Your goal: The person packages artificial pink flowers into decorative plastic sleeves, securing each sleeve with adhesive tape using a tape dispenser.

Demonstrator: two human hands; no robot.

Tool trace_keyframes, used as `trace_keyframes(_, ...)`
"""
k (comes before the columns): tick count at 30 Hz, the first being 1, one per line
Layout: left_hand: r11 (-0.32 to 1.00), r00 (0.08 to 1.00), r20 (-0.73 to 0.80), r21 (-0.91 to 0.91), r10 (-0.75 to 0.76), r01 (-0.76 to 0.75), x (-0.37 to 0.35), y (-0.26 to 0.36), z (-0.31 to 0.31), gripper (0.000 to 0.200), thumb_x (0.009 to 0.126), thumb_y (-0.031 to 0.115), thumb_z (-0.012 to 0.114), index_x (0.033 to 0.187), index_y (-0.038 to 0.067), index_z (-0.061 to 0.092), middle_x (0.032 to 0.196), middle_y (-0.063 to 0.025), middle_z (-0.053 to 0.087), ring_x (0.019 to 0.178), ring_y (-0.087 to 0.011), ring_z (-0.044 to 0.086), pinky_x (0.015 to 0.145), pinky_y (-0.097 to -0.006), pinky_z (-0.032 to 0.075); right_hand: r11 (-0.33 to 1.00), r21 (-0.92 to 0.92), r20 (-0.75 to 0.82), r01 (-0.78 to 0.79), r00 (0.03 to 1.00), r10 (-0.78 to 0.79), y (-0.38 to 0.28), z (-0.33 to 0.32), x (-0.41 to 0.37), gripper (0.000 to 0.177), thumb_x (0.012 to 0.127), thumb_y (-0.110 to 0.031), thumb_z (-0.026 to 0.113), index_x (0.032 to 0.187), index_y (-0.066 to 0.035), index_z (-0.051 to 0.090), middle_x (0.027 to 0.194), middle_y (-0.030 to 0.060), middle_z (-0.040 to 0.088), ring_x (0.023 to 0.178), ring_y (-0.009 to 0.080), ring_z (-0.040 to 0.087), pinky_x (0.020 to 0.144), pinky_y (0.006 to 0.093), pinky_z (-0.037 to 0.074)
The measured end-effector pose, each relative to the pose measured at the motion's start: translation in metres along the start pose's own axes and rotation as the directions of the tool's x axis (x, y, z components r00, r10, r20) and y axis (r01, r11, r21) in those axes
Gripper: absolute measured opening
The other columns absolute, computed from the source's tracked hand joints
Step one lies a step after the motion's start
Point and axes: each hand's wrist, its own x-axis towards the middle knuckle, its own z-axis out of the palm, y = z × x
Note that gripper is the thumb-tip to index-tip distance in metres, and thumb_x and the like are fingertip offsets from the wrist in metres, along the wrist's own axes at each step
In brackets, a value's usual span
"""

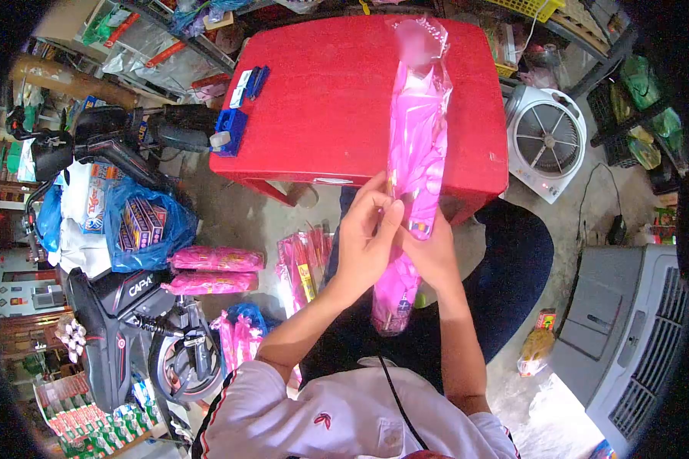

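A long, narrow pink package [419, 145] in clear plastic wrap lies from over the red table down toward my lap, its far end resting on or just above the tabletop. My left hand [366, 237] is closed at the package's left edge, with thumb and fingers pinched together near its middle. From the right side, my right hand [430, 256] grips the package slightly lower, its fingers partly hidden behind it. The package's near end [393, 310] extends below both hands above my dark trousers.
The red table [314, 92] holds a blue box [230, 131] at its left edge. Pink packages [214, 269] and printed packets [297, 268] lie on the left floor near a motorbike [103, 321]. A fan [547, 138] and grey cooler [628, 329] stand right.
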Motion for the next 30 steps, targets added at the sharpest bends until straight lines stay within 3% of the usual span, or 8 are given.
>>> trace_keyframes(3,0.994,0.994,0.059,-0.048,-0.09,0.093,0.002,0.007,-0.011,0.013,0.104,0.013,0.059,0.1,0.0,0.059,0.15,-0.0201,0.048,0.129,-0.0178,0.05,0.105,-0.0328,0.042,0.991,0.082,0.121,-0.104,0.988,0.094,0.003,-0.014,-0.002,0.048,0.086,-0.019,0.08,0.125,-0.002,0.06,0.113,0.0073,0.07,0.101,0.0134,0.065,0.09,0.0327,0.052)
trace_keyframes(6,0.99,0.984,0.109,0.034,-0.138,0.135,0.005,0.01,-0.023,0.014,0.105,0.014,0.057,0.099,0.001,0.058,0.153,-0.0203,0.045,0.129,-0.0167,0.05,0.107,-0.032,0.041,0.965,0.198,0.09,-0.173,0.983,0.158,0.004,-0.017,-0.002,0.043,0.087,-0.021,0.08,0.121,-0.002,0.062,0.11,0.0057,0.071,0.096,0.0132,0.065,0.087,0.0326,0.053)
trace_keyframes(12,0.993,0.987,0.121,0.076,-0.104,0.095,0.0,0.02,-0.01,0.016,0.105,0.013,0.056,0.096,0.0,0.056,0.148,-0.0222,0.05,0.136,-0.0196,0.044,0.108,-0.0342,0.042,0.999,0.001,-0.011,-0.033,0.999,0.033,0.01,-0.007,0.002,0.042,0.085,-0.023,0.081,0.119,-0.003,0.065,0.1,0.007,0.074,0.091,0.0144,0.068,0.084,0.0341,0.054)
trace_keyframes(19,0.996,0.997,0.082,0.092,-0.014,0.006,-0.008,0.014,-0.004,0.016,0.104,0.008,0.056,0.091,-0.001,0.057,0.148,-0.0303,0.048,0.147,-0.0279,0.032,0.106,-0.0391,0.044,0.986,-0.167,-0.094,-0.007,0.996,-0.009,0.001,-0.001,0.004,0.054,0.078,-0.027,0.085,0.122,-0.003,0.063,0.106,0.0153,0.074,0.1,0.0259,0.072,0.088,0.0393,0.054)
trace_keyframes(21,0.99,0.996,0.094,0.138,-0.006,-0.007,-0.009,0.008,-0.006,0.016,0.103,0.008,0.056,0.091,-0.001,0.057,0.149,-0.0331,0.046,0.146,-0.0284,0.034,0.106,-0.0382,0.045,0.982,-0.187,-0.117,0.009,0.993,-0.031,0.001,0.0,0.003,0.06,0.077,-0.027,0.086,0.125,-0.003,0.06,0.109,0.017,0.074,0.102,0.0281,0.072,0.089,0.0398,0.054)
trace_keyframes(24,0.988,0.996,0.087,0.155,-0.003,-0.011,-0.008,0.007,-0.005,0.016,0.103,0.008,0.056,0.09,-0.002,0.056,0.149,-0.0358,0.044,0.145,-0.0279,0.036,0.104,-0.0363,0.045,0.97,-0.241,-0.23,0.039,0.968,-0.096,0.001,0.006,0.0,0.056,0.081,-0.023,0.084,0.126,-0.001,0.058,0.117,0.0117,0.069,0.107,0.02,0.065,0.093,0.0361,0.051)
trace_keyframes(27,0.989,0.996,0.087,0.149,-0.003,-0.01,-0.008,0.006,-0.004,0.018,0.102,0.009,0.057,0.088,-0.001,0.055,0.149,-0.0366,0.043,0.144,-0.0267,0.038,0.099,-0.0336,0.047,0.957,-0.275,-0.304,0.09,0.936,-0.175,-0.007,0.01,-0.004,0.075,0.074,-0.027,0.088,0.133,-0.002,0.05,0.122,0.0227,0.065,0.11,0.0347,0.067,0.094,0.0441,0.051)
trace_keyframes(30,0.988,0.994,0.084,0.14,-0.072,0.06,-0.009,0.007,-0.004,0.019,0.102,0.01,0.057,0.087,-0.001,0.054,0.148,-0.0369,0.044,0.143,-0.0258,0.04,0.097,-0.0326,0.047,0.792,-0.576,-0.219,0.203,0.895,-0.388,-0.009,0.007,-0.006,0.075,0.073,-0.027,0.089,0.132,-0.002,0.049,0.122,0.0239,0.063,0.111,0.0376,0.065,0.094,0.0465,0.05)
